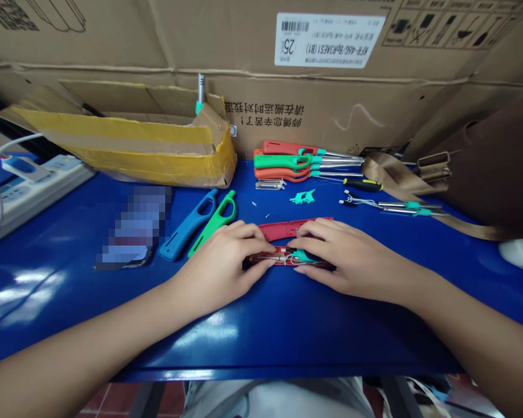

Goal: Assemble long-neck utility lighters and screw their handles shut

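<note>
My left hand and my right hand rest together on a red lighter shell lying on the blue table. Fingers of both hands pinch small inner parts, a metal tube and a teal trigger piece, inside the lower red shell half. A blue handle shell and a green handle shell lie just left of my left hand. A loose teal trigger part sits behind the red shell.
A stack of red and green long-nosed lighters lies at the back. A screwdriver and metal tubes with wires lie right. An open cardboard box and a power strip stand left. A brown bag is far right.
</note>
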Action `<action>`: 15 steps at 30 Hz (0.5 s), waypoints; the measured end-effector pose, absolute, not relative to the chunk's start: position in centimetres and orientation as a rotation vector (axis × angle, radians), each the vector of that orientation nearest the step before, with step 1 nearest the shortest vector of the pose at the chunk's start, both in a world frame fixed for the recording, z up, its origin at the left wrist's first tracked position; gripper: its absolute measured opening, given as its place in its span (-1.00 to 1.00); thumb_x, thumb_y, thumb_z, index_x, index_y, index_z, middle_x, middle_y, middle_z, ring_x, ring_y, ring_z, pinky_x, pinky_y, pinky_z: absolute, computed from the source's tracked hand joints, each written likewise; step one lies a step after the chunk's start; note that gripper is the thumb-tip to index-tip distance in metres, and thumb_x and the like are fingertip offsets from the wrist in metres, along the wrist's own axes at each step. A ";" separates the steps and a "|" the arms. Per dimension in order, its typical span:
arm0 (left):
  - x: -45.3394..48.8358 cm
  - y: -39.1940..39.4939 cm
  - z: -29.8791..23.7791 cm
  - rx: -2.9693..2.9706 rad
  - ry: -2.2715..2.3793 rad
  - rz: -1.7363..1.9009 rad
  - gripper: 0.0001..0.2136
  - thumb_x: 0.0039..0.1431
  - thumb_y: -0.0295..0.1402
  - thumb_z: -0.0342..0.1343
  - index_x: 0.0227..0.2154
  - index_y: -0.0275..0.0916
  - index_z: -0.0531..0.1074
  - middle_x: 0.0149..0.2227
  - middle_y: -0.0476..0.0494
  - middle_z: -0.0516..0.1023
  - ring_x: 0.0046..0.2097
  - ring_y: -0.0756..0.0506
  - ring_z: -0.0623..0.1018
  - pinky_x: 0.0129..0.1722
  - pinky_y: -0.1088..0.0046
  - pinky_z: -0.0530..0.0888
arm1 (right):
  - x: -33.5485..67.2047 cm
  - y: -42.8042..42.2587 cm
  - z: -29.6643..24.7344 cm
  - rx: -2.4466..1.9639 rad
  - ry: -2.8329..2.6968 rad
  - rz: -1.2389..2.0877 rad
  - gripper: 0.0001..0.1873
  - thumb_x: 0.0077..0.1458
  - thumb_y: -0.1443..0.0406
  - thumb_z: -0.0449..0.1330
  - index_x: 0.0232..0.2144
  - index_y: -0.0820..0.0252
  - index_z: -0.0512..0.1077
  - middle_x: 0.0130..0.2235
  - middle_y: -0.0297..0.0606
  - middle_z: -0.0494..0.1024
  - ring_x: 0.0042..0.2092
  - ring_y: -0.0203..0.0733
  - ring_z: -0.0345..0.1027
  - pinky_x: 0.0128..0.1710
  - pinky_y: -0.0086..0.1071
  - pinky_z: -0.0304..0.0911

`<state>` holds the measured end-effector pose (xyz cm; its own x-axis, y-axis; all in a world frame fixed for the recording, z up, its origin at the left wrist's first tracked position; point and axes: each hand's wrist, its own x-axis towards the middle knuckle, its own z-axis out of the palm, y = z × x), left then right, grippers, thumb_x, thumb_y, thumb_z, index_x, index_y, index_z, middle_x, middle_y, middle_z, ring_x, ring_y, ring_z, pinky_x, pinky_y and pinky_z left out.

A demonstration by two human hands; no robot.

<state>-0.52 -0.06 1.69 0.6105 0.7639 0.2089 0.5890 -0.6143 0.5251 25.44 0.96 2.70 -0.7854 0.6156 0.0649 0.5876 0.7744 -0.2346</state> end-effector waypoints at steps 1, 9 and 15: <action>-0.5 -0.1 1.7 2.427 1.081 0.600 -0.86 0.35 -0.36 0.17 -0.15 -0.16 0.62 -0.18 -0.09 0.59 -0.15 -0.12 0.51 -0.08 0.26 0.44 | 25.4 1.0 2.7 -0.978 -2.816 0.291 -0.68 0.39 0.15 0.09 0.07 0.11 0.46 0.01 -0.15 0.50 0.01 -0.02 0.37 0.03 -0.08 0.33; -0.5 0.3 2.0 2.427 1.126 0.610 -0.90 0.30 -0.43 0.21 -0.17 -0.19 0.57 -0.12 -0.09 0.61 -0.12 -0.14 0.52 -0.05 0.23 0.45 | 24.6 1.2 1.9 -1.124 -2.640 0.260 -0.79 0.37 0.21 0.12 -0.16 0.18 0.51 -0.14 -0.17 0.57 -0.06 -0.05 0.39 -0.06 -0.16 0.32; -0.4 0.3 1.5 2.463 1.080 0.643 -0.90 0.33 -0.35 0.22 -0.16 -0.19 0.59 -0.14 -0.09 0.65 -0.10 -0.16 0.54 -0.05 0.23 0.45 | 24.0 1.1 1.4 -1.232 -2.475 0.382 -0.80 0.26 0.13 0.26 -0.25 0.14 0.48 -0.18 -0.21 0.58 -0.11 -0.07 0.39 -0.14 -0.22 0.31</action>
<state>-0.38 0.25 1.54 0.6011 0.7572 0.2558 0.5862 -0.6352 0.5028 24.05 1.09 1.39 -0.5612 0.8061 0.1876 0.7121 0.5858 -0.3870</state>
